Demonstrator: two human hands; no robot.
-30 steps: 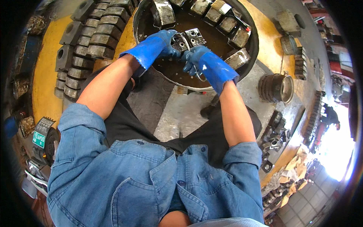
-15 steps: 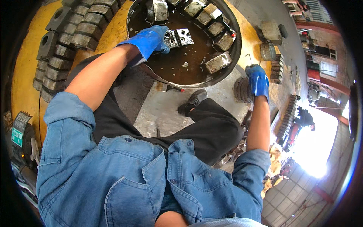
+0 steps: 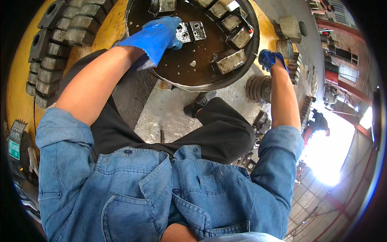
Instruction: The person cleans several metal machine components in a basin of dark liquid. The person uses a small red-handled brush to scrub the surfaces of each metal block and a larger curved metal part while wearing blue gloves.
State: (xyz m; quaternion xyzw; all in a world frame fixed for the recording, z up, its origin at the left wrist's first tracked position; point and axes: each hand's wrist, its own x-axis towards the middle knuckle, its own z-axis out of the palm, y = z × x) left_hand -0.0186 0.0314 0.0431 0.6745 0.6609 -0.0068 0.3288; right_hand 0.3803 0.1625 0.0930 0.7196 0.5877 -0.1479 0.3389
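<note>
My left hand [image 3: 163, 34], in a blue rubber glove, grips the left end of a shiny wet metal block [image 3: 191, 32] with round holes and a slot across it. The block is over brown liquid in a large round tub [image 3: 201, 86]. My right hand [image 3: 269, 60], also gloved in blue, is closed just outside the tub's right rim. What it holds is hidden by the glove. More wet metal blocks [image 3: 231, 61] lie along the tub's right side, with another block [image 3: 167, 5] at its far edge.
Rows of dark metal blocks [image 3: 51, 68] line the yellow surface [image 3: 16, 80] at left. Right of the tub are a ribbed round part [image 3: 259, 88], a can [image 3: 285, 49] and a row of blocks [image 3: 295, 68]. My shoe [image 3: 199, 103] is below the tub. A person [image 3: 318, 123] is farther right.
My right hand has moved up and slightly left, turning; the thin bent metal rod that stuck out of it no longer shows. My left hand still grips the block, which has shifted slightly.
</note>
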